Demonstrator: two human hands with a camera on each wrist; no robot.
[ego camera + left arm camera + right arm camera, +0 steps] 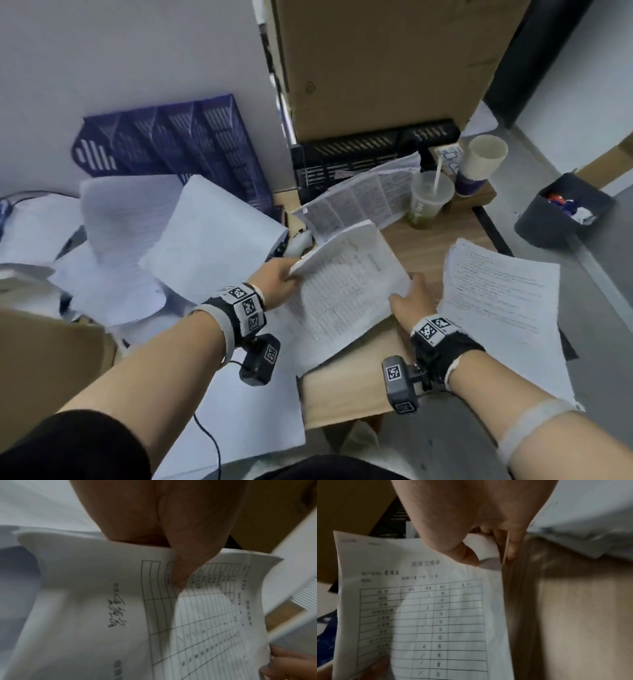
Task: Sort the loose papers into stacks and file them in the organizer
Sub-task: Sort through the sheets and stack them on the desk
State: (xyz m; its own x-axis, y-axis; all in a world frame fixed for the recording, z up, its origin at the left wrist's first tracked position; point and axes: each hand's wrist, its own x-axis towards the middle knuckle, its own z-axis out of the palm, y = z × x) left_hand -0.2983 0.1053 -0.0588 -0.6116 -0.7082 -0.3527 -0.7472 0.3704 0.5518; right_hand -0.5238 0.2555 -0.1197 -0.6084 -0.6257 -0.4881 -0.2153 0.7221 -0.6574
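Both hands hold a thin stack of printed table forms over the wooden desk. My left hand pinches its left edge, and the thumb presses on the form. At the right edge my right hand grips the form, thumb on top and fingers underneath. A blue organizer leans on the wall at the back left. A black organizer stands beside it. Another stack of text sheets lies to the right.
Loose white sheets cover the left of the desk, and a printed sheet leans at the black organizer. A plastic cup with a straw and a paper cup stand at the back right. A cardboard box rises behind; a grey bin sits on the floor.
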